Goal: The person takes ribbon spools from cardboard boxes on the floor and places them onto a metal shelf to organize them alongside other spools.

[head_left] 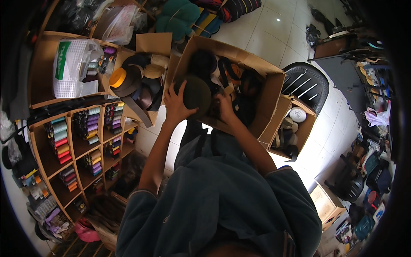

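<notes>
My left hand (pixel 177 103) grips a dark olive roll (pixel 199 95), apparently wound webbing, at the left side of a large open cardboard box (pixel 270 81). Its thumb and fingers spread over the roll's near edge and face. Inside the same box, right beside the roll, my right hand (pixel 224 107) has its fingers curled; whatever they hold is hidden in shadow. A small tan piece (pixel 229 89) lies just above those fingers. Around it are black, orange and tan rolls or strips, partly too dark to tell apart.
At the left, an open carton (pixel 154 40) holds brown and yellow rolls. Wooden shelves (pixel 70 115) carry many coloured thread spools. To the right stand a smaller box (pixel 305 141) with rolls and a black plastic chair (pixel 319 81). Tiled floor (pixel 267 32) lies beyond.
</notes>
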The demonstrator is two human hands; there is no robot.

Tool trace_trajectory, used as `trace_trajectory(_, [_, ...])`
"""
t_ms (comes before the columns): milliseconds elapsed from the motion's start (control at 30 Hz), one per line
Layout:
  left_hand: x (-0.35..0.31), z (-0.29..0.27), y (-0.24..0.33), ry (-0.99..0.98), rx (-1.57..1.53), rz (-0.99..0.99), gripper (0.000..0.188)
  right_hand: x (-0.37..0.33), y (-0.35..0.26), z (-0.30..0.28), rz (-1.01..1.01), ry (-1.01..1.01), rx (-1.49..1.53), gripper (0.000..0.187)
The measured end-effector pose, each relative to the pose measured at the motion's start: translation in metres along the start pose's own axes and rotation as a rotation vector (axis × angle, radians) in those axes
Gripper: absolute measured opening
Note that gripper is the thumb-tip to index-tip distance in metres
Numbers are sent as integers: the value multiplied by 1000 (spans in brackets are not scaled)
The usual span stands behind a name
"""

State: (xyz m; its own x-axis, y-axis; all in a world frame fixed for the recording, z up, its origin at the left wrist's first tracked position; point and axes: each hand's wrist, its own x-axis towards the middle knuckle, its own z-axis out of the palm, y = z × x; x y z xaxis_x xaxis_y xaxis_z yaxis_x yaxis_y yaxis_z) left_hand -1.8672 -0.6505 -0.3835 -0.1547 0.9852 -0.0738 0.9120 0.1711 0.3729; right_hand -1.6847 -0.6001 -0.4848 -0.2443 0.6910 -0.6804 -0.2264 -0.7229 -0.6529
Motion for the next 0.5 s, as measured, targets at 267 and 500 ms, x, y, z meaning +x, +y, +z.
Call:
trace_trajectory(267, [-1, -2, -3, -21, 6, 0, 106, 26, -69, 30, -283, -61, -62, 38])
trace_trajectory(500, [-3, -3, -4, 5, -41, 15, 105, 57, -140, 22, -382, -56, -27, 43])
